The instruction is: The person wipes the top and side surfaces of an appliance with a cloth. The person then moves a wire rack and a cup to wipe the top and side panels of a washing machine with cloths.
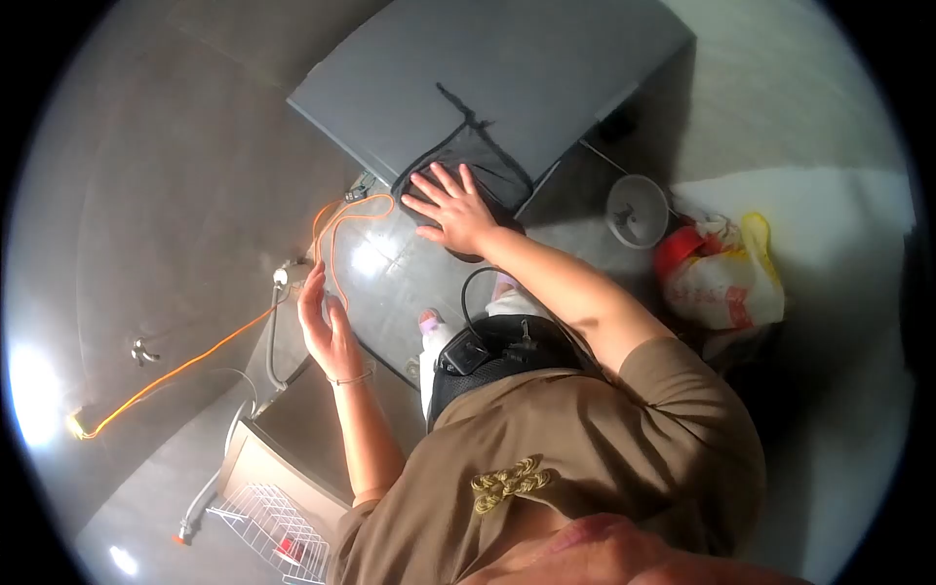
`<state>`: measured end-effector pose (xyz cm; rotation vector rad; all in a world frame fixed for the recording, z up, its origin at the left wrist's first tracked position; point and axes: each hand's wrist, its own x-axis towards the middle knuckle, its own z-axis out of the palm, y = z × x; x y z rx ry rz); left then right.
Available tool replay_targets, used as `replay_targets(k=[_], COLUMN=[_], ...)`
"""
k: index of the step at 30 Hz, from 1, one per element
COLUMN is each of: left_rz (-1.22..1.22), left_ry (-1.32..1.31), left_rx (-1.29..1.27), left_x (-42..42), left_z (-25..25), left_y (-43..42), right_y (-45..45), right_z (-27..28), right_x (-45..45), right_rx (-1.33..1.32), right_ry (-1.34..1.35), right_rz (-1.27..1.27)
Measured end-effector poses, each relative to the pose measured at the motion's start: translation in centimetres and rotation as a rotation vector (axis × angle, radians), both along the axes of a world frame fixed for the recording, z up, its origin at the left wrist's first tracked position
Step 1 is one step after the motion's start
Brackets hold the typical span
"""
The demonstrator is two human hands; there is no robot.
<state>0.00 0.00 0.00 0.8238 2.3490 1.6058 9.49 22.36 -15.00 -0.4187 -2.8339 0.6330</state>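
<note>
My right hand [454, 210] lies palm down with fingers spread on a black mesh drawstring bag [485, 168]. The bag rests at the near corner of a large grey flat-topped box or appliance [497, 58], its cord trailing over the top. Part of the bag is hidden under my hand. My left hand [327, 327] is raised at the left, fingers stretched and holding nothing visible. Close to its fingertips runs an orange cable [334, 234]; whether they touch I cannot tell.
At the right are a round grey bin or bucket [639, 212] and a white plastic bag [726, 288] with red items. A wall tap [144, 352] and a hose [274, 341] are at the left. Below is a cabinet [283, 463] with a white wire basket [273, 531].
</note>
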Motion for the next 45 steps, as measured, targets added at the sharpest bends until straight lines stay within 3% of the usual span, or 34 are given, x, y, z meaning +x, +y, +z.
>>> replay_targets(k=[2, 4, 6, 9, 17, 20, 33, 45], left_rz=[-0.023, -0.051, -0.078, -0.088, -0.279, -0.369, -0.407, -0.139], left_ry=[0.089, 0.076, 0.246, 0.243, 0.357, 0.460, 0.386, 0.380], left_rx=[-0.069, -0.068, -0.129, -0.213, -0.288, -0.339, -0.374, -0.651], left_x=[-0.3, 3.5, 1.9, 1.9, -0.5, -1.6, -0.6, -0.1], left_z=[0.5, -1.5, -1.7, -3.3, -10.7, -10.8, -15.0, -21.2], left_y=[0.1, 6.6, 8.7, 9.9, 14.6, 12.2, 10.2, 4.5], right_y=[-0.6, 5.6, 7.3, 7.7, 9.8, 7.5, 14.1, 17.4], right_z=[1.2, 1.5, 1.8, 0.8, -0.2, 0.1, -0.5, -2.9], right_x=[-0.2, 4.9, 3.4, 3.7, 3.6, 2.8, 6.2, 5.6], right_rx=[-0.020, 0.023, 0.047, 0.060, 0.114, 0.156, 0.340, 0.439], right_ry=[0.109, 0.040, 0.095, 0.109, 0.077, 0.072, -0.022, -0.067], right_rz=[0.064, 0.078, 0.108, 0.144, 0.116, 0.060, -0.082, -0.079])
